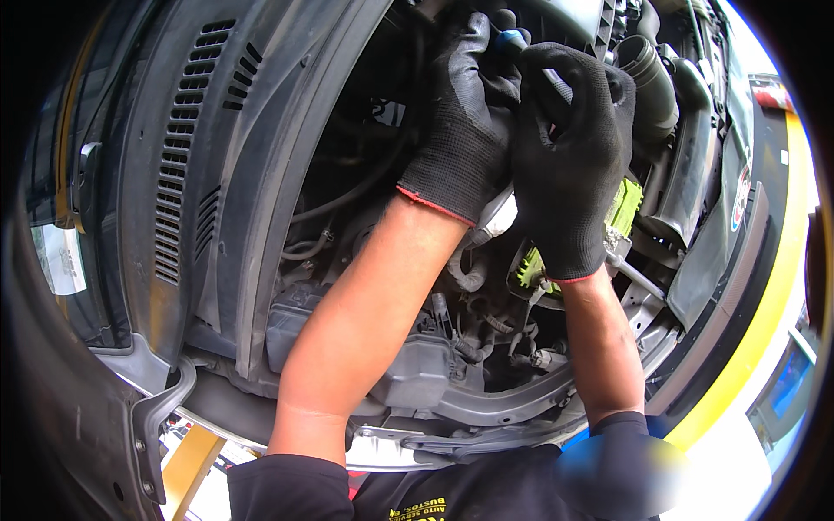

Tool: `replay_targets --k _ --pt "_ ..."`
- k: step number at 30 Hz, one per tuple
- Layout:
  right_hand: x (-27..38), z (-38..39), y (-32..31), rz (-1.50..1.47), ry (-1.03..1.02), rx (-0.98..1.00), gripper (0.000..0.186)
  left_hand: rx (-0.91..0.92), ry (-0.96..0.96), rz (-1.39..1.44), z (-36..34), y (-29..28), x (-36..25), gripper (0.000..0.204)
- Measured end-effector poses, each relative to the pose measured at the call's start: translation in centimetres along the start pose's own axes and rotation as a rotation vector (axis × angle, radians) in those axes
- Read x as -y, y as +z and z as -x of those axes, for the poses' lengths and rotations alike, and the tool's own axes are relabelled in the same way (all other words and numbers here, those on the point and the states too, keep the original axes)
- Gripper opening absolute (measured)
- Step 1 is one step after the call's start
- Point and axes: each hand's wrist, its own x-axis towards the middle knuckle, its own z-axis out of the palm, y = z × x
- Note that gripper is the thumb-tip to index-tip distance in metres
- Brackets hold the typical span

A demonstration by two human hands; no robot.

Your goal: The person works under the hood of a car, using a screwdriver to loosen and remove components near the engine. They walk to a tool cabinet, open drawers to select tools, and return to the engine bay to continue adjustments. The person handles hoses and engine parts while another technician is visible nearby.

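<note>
The left hand (469,122) and right hand (575,156) curl near a blue part (511,38) toward one o'clock, grip unclear; the two-o'clock duct (653,100) gapes, seemingly not yet connected.

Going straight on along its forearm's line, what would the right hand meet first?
Probably the smooth grey cover at the picture's top edge, just beyond the right hand, though depth is unclear.

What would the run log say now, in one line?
left hand: gloved, near blue piece | right hand: gloved, curled | grips: unclear | place: engine bay
</note>
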Motion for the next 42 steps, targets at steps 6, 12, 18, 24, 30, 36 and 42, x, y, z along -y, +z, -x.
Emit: replay_targets --k 6,12,18,24,30,36,42 --pt "2.2 -0.7 -2.5 -0.156 0.323 0.183 0.026 -0.207 0.073 -0.045 1.0 2.1 0.0 0.023" --pt "-0.1 -0.1 -0.9 -0.034 0.059 0.023 0.023 -0.052 0.055 -0.111 0.8 1.3 0.5 0.022" --pt "1.5 -0.5 -1.6 -0.113 0.250 0.138 0.027 -0.109 0.059 -0.133 1.2 2.3 0.2 0.025" --pt "0.6 0.1 -1.0 -0.045 0.167 0.060 0.034 -0.055 0.079 -0.051 0.5 1.3 0.3 0.026" --pt "0.2 -1.2 -0.9 0.063 -0.062 0.031 0.024 -0.106 -0.002 -0.050 0.3 1.5 -0.1 0.028" --pt "1.8 -0.4 -1.7 -0.106 0.348 0.151 0.020 -0.075 0.175 -0.111 0.3 1.3 0.3 0.042" --pt "-0.6 -0.2 -0.1 -0.020 -0.058 -0.023 0.020 -0.047 0.068 -0.022 -0.1 0.6 0.0 0.032"
